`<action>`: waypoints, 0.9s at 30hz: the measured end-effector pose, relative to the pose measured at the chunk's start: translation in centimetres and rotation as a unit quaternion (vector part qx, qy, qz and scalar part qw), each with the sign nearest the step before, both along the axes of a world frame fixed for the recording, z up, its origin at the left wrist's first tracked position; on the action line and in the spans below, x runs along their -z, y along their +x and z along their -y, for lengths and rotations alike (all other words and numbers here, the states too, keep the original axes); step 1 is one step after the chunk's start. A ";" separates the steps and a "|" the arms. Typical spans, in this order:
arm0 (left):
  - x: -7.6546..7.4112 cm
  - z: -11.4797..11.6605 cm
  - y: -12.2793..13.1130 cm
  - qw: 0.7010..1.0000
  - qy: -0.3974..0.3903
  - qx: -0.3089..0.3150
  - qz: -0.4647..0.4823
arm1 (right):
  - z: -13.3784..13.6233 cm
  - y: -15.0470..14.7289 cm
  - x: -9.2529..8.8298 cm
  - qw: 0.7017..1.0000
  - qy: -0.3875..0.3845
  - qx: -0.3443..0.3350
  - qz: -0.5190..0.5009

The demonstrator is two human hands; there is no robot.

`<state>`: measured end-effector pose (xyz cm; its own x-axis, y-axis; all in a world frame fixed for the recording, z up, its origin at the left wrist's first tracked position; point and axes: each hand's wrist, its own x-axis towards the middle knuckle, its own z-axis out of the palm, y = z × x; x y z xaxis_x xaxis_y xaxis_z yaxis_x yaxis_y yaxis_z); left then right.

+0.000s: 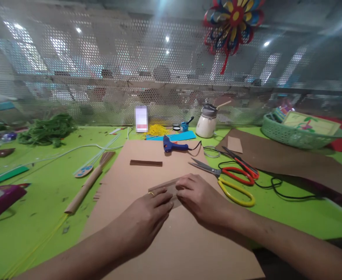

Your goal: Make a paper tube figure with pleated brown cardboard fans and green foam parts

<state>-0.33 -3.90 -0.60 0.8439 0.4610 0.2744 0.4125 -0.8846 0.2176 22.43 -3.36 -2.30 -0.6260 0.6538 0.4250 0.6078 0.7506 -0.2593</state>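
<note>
**Left hand and right hand work a narrow brown paper piece**

The broad lime-green tabletop carries a large tan paper sheet, which lies beneath both hands. The hands meet over it, just short of touching, and the narrow brown paper piece lies under and between their fingertips, one end reaching out beyond the left fingers. Both sets of fingers are bent down onto it; the thumbs are hidden, so I cannot tell whether either hand pinches the paper or only presses it. The step in hand looks like flattening or creasing this piece. The next move seems to call for steady, even fingertip pressure and lined-up edges.

Around the hands, a wide dark-brown paper sheet spreads well beyond the right hand, with a mint-green plastic basket at its far edge. A rolled tan paper tube lies to the left of the left hand. Silver-bladed scissors with red and yellow handles sit just past the right hand, close enough for that forearm to knock. Farther ahead rests a blue glue gun. Ahead of the left hand lies a slim bundle of dark-brown strips. Nothing covers the paper except the fingers.
</note>
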 end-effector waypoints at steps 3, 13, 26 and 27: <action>0.0 -0.1 0.0 0.999 0.022 0.006 0.024 | -0.1 -0.5 0.3 0.999 -0.013 0.033 -0.002; -0.4 0.0 0.2 1.000 0.003 0.011 0.013 | -2.7 -1.1 0.6 0.996 0.005 0.085 0.002; -0.6 -0.5 0.5 0.996 0.053 0.061 0.031 | 0.5 -1.6 0.7 0.993 0.080 0.046 0.077; -0.7 -0.6 0.5 0.996 0.052 0.064 0.030 | 0.4 -1.6 0.7 0.993 0.074 0.048 0.083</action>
<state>0.20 -3.31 0.08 0.8747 0.3172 0.3664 0.2844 -0.9481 0.1420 20.81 -3.76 -2.99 -0.6340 0.6518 0.4162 0.7030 0.7100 -0.0409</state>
